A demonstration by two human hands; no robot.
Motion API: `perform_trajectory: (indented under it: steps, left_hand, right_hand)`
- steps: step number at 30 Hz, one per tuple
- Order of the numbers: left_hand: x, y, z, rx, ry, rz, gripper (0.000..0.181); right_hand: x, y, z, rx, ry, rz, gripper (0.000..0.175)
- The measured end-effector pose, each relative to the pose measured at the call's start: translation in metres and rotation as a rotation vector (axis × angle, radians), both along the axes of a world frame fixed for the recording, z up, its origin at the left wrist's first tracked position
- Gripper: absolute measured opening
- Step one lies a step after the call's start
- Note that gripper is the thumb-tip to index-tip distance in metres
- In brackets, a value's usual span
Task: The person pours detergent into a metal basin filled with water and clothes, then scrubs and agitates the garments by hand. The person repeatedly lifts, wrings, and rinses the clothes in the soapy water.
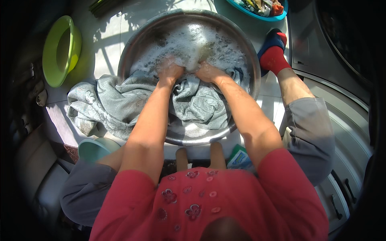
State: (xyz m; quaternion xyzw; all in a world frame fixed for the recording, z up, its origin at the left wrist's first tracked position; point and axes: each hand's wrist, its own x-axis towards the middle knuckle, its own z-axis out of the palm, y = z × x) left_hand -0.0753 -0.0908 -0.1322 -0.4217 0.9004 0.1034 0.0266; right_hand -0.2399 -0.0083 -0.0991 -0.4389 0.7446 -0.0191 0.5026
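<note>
A large round metal basin (254, 79) stands on the floor before me, with white suds (193, 39) over its water. A grey-green patterned cloth (199, 102) lies bunched in the near half, and a long part of it hangs over the left rim onto the floor. My left hand (170, 70) is closed like a fist on the cloth at the edge of the foam. Close beside it, my right hand (208, 71) is also curled on the cloth, knuckles up. Foam and water hide most fingertips of both hands.
A yellow-green plastic basin (77, 45) leans on its side at the left. Clothes fill a blue tub (282, 17) at the back right. A pale green bowl (99, 147) sits by my left knee. A green-and-white packet (240, 158) lies between my legs, near two tan posts (215, 153).
</note>
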Motion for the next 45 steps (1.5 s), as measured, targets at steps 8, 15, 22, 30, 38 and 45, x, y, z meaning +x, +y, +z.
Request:
perform_trajectory:
  steps: [8,15,22,30,38,45]
  left_hand:
    - [0.014,-0.061,0.087,1.076,0.599,0.564,0.039]
    - [0.037,-0.093,0.133,0.875,0.505,0.663,0.057]
    - [0.116,-0.036,0.175,0.479,-0.219,-0.011,0.110]
    - [0.140,0.034,0.197,0.280,-0.067,-0.206,0.041]
    - [0.170,0.065,0.221,0.247,0.248,-0.019,0.075]
    - [0.159,0.105,0.234,0.170,0.043,-0.297,0.053]
  right_hand:
    - [-0.049,-0.019,0.120,-0.017,-0.155,0.056,0.097]
    - [-0.102,-0.047,0.133,-0.234,-0.010,-0.045,0.069]
    - [-0.018,-0.015,0.155,-0.722,0.527,0.133,0.055]
    - [0.108,0.040,0.091,-0.480,0.250,0.359,0.118]
    - [0.039,0.044,0.198,-0.317,-0.057,0.294,0.028]
    - [0.015,0.064,0.261,-0.252,0.317,0.692,0.025]
